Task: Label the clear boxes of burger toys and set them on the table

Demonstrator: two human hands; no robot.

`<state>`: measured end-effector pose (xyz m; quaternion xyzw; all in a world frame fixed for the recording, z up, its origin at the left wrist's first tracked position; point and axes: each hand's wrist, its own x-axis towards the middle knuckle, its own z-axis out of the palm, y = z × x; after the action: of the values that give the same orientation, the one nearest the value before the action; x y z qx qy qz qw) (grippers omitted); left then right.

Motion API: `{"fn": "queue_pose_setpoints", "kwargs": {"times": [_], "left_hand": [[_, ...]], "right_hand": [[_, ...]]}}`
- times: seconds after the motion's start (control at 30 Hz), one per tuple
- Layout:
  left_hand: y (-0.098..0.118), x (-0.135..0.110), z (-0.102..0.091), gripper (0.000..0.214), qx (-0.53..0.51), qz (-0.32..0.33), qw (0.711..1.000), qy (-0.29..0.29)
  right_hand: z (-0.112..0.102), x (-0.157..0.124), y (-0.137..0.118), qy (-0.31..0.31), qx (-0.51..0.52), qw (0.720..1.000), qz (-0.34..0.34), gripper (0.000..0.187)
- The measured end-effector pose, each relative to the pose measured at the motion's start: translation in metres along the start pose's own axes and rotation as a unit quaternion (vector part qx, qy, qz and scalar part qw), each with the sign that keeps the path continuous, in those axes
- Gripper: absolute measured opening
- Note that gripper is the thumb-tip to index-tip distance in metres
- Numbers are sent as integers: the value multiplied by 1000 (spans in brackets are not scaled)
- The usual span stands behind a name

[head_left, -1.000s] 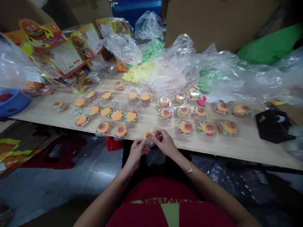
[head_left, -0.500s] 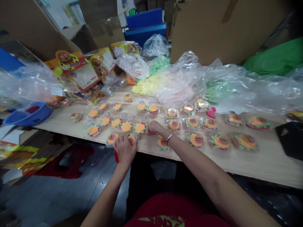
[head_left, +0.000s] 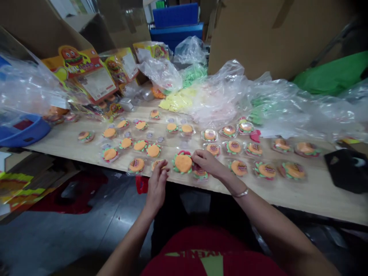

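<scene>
My right hand pinches the right edge of a toy burger with an orange bun, green frill and a clear plastic case, near the table's front. A labelled burger lies partly hidden under that hand. My left hand is at the table's front edge with its fingers apart. Its fingertips partly cover another toy burger; whether they touch it I cannot tell. Left of it lies a labelled burger. Behind are unlabelled burgers, among them one with a green frill.
Rows of cased burgers fill the table's right side. Clear plastic bags of yellow, pink and green pieces lie along the back. Printed burger cartons and a blue basin stand left. A black object is far right.
My right hand has moved right and nearer to me, bringing the frilled burger from the row. My left hand has shifted slightly right and loosened over the front burger.
</scene>
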<state>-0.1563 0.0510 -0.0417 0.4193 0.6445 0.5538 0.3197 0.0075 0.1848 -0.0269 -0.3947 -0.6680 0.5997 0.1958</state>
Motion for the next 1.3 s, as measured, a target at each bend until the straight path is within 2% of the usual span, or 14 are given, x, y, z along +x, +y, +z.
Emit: {"fn": "queue_pose_setpoints", "kwargs": {"times": [0.03, 0.07, 0.13, 0.17, 0.23, 0.3, 0.37, 0.53, 0.73, 0.83, 0.93, 1.0, 1.13, 1.3], "left_hand": [[7, -7, 6, 47, -105, -77, 990, -48], [12, -15, 12, 48, -186, -143, 967, -97], [18, -33, 23, 44, -285, -229, 915, -171], [19, -43, 28, 41, -302, -250, 899, -195], [18, -64, 35, 33, -305, -270, 886, -222], [15, -83, 40, 28, -288, -281, 884, -237], [12, -98, 44, 26, -266, -285, 887, -249], [10, -116, 52, 26, -199, -244, 904, -289], [15, -125, 56, 24, -167, -213, 912, -309], [14, -130, 58, 24, -178, -212, 914, -295], [13, -132, 62, 23, -193, -229, 919, -257], [14, -131, 67, 20, -207, -261, 915, -228], [19, -129, 75, 20, -223, -303, 906, -195], [18, -127, 75, 19, -208, -285, 915, -195]], "right_hand": [[1, -21, 0, -26, 18, 999, -12, 19], [2, -41, 2, -43, 32, 998, -21, 19], [5, -79, 9, -52, 56, 997, -21, 20], [7, -96, 14, -48, 71, 996, -7, 20], [9, -124, 27, -31, 119, 992, 30, 16], [12, -144, 41, -9, 187, 980, 59, 13], [15, -157, 55, 15, 253, 964, 82, 24], [23, -168, 73, 31, 371, 915, 156, 29], [23, -172, 67, -5, 378, 912, 158, 35], [19, -176, 66, -15, 340, 933, 116, 34], [18, -179, 65, 2, 226, 973, 51, 32], [19, -180, 64, 16, 164, 986, 19, 31], [21, -180, 67, 22, 137, 990, -1, 31], [14, -175, 78, -48, 228, 972, -10, 43]]}}
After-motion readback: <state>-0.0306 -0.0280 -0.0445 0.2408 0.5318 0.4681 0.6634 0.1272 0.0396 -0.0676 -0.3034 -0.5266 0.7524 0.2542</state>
